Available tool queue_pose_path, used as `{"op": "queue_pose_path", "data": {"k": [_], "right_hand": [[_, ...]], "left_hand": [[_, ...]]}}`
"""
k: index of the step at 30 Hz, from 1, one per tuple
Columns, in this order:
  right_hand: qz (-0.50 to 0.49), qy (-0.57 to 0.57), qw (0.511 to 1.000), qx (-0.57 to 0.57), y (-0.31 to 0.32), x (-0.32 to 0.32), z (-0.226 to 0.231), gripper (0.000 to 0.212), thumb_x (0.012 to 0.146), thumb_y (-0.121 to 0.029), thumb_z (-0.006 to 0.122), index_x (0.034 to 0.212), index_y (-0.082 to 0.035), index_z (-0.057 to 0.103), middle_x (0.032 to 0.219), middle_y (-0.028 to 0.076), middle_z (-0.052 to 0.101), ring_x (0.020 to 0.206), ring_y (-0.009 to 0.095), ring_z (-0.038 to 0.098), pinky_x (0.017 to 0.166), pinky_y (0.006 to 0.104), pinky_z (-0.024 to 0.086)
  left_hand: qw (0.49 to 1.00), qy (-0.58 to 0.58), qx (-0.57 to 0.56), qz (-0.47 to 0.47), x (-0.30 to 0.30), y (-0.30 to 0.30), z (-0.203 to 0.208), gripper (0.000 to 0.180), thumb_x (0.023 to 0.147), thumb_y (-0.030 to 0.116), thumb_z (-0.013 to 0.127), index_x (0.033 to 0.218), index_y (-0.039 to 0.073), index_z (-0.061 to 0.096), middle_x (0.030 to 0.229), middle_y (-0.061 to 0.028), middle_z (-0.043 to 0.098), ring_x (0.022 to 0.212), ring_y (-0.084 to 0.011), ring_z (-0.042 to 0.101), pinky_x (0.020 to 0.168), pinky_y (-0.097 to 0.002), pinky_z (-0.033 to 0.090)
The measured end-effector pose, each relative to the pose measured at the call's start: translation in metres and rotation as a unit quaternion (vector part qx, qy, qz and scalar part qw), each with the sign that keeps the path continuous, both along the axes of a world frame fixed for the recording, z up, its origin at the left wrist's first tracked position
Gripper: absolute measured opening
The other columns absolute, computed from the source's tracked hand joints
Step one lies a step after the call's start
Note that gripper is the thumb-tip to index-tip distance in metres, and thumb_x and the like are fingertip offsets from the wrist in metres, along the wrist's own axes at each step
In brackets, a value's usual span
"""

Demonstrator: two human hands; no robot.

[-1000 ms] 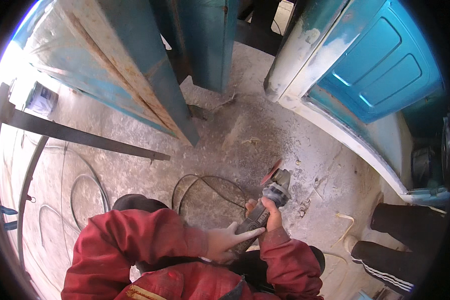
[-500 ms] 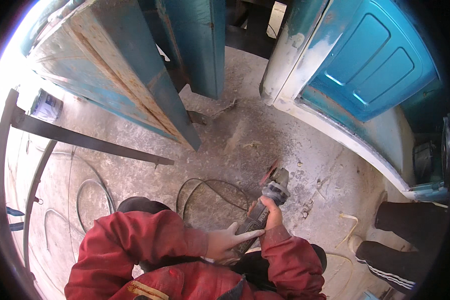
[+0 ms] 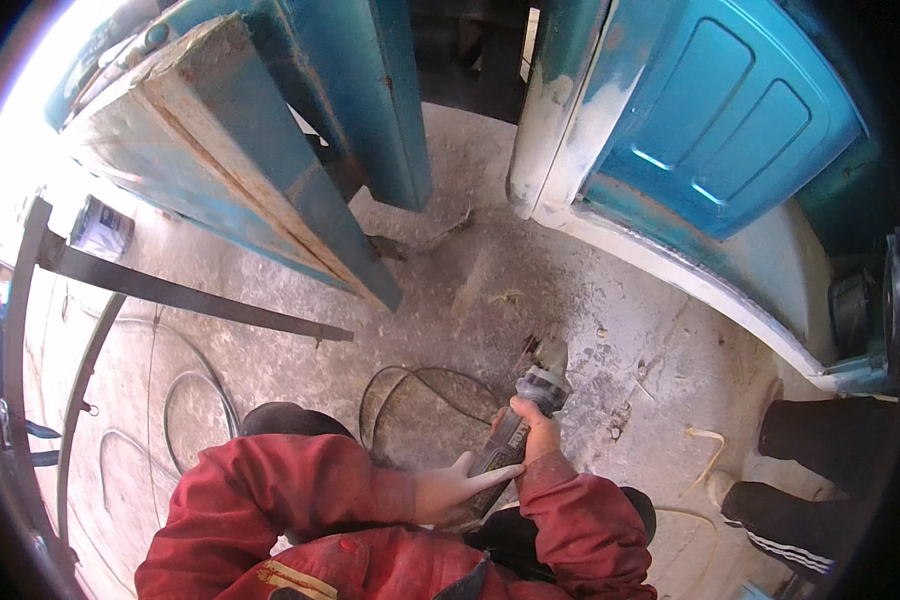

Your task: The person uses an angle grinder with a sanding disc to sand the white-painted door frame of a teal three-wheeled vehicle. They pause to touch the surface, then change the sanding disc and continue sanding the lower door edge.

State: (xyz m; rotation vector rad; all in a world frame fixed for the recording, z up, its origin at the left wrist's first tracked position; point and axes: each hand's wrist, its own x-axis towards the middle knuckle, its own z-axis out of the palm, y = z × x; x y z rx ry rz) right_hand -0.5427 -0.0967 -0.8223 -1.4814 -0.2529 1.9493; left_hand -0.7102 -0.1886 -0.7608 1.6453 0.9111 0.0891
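An angle grinder (image 3: pixel 505 447) is held low in front of me, its head and disc pointing away above the floor. My right hand (image 3: pixel 538 424) is closed around the front of its dark body, just behind the head. Farther back, my left hand (image 3: pixel 462 486) grips the rear of the body, with its thumb raised and a finger stretched across the top. The disc at the head looks blurred, and the underside fingers of both hands are hidden.
A blue door panel (image 3: pixel 735 120) with a white sill stands at the right. Blue rusty metal panels (image 3: pixel 315 200) rise at the left, near a metal bar frame (image 3: pixel 190 292). A black cord (image 3: pixel 375 400) loops on the floor. Another person's dark-trousered legs (image 3: pixel 820 440) are at the right.
The view has shifted slightly. The grinder and both hands sit a little farther left in the picture, and the grip is unchanged.
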Motion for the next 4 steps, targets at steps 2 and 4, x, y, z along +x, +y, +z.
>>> {"op": "queue_pose_path", "data": {"k": [2, 4], "right_hand": [[0.012, -0.008, 0.999, 0.032, -0.0004, -0.0004, -0.0005, 0.022, 0.081, -0.016, 0.073, 0.092, 0.001, 0.066, 0.074, 0.013, 0.068, 0.060, 0.024, 0.066, 0.058, 0.0356, 0.053], [0.019, -0.032, 0.997, 0.068, -0.0011, -0.0026, -0.0024, 0.025, 0.081, -0.018, 0.072, 0.093, 0.002, 0.064, 0.074, 0.013, 0.068, 0.062, 0.026, 0.067, 0.059, 0.0382, 0.054]], "left_hand": [[1.000, 0.001, -0.005, 0.012, -0.0016, -0.0006, 0.0018, 0.105, 0.081, 0.011, 0.069, 0.160, 0.028, 0.002, 0.116, -0.0287, 0.042, 0.093, -0.0498, 0.058, 0.086, -0.0505, 0.049], [1.000, 0.004, -0.009, 0.018, -0.0020, -0.0017, 0.0049, 0.105, 0.080, 0.012, 0.069, 0.160, 0.027, 0.002, 0.117, -0.0287, 0.042, 0.095, -0.0497, 0.058, 0.087, -0.0504, 0.048]]}}
